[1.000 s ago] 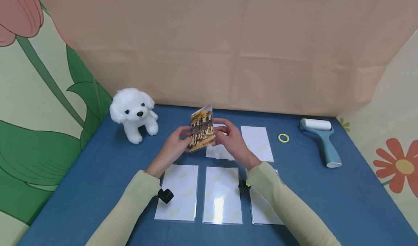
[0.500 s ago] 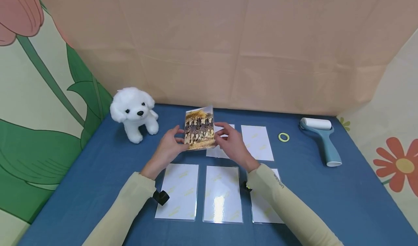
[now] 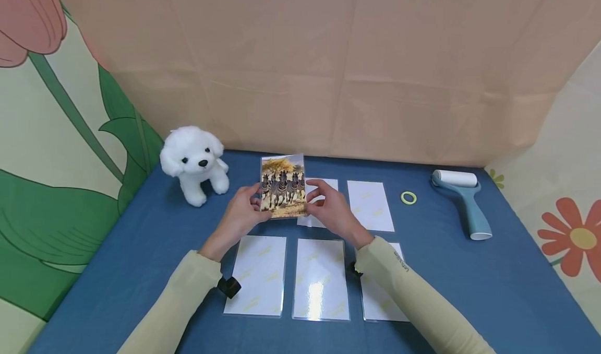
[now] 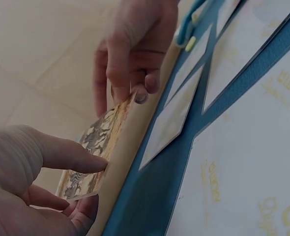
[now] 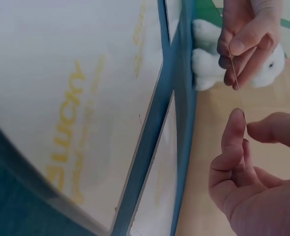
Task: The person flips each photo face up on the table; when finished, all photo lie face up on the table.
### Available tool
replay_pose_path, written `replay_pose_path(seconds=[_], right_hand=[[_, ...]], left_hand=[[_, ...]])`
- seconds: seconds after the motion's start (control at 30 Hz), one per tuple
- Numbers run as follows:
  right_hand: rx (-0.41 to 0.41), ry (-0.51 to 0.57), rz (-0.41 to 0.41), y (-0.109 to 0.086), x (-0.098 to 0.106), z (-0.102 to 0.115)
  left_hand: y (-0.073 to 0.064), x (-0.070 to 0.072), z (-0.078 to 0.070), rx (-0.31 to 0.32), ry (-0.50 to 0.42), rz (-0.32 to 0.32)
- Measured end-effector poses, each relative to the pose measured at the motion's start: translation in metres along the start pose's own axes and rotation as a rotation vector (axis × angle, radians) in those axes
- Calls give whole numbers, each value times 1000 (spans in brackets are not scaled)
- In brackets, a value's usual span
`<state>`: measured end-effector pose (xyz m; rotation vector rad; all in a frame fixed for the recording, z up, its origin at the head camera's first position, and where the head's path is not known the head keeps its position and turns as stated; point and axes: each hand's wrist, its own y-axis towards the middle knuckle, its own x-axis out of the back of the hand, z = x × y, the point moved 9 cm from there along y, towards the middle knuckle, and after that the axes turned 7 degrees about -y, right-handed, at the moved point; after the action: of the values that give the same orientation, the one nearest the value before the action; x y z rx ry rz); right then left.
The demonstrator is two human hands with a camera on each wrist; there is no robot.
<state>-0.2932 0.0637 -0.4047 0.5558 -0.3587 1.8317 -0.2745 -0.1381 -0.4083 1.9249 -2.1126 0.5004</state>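
A laminated photo (image 3: 283,187) of several zebras under a tree is held up above the far part of the table, its picture side facing the head camera. My left hand (image 3: 238,212) pinches its lower left corner between thumb and fingers. At the lower right edge, my right hand (image 3: 334,212) pinches it with thumb and fingertips. In the left wrist view the photo (image 4: 98,142) slants between both hands. The right wrist view shows it almost edge-on. Behind my right hand lies a white photo back (image 3: 324,185), partly covered.
More face-down photos lie on the blue cloth (image 3: 164,270), including one at front left (image 3: 260,275), one in the middle (image 3: 321,278) and one partly under my right sleeve (image 3: 382,296). A plush dog (image 3: 194,163), yellow ring (image 3: 408,198) and lint roller (image 3: 465,202) stand around.
The zebra photo has turned from an angled position to face the head camera squarely and shifted slightly left. My left hand has moved a little left with it; both hands keep their grip.
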Motion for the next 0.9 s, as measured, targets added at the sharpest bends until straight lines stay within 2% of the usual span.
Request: replay_pose_path(seconds=[0.17,0.43,0.67,0.9], right_hand=[[15,-2,39,-1,-3,0],[38,-26,95,0,-11,4],[39,-86,92,2,-16,6],[32,-142,76,5,-22,6]], left_hand=[[-1,2,-1,-31,23,-1],[-2,5,1,-63,133,9],[-1,5,5,-75,184,16],[0,8,5,-96,279,13]])
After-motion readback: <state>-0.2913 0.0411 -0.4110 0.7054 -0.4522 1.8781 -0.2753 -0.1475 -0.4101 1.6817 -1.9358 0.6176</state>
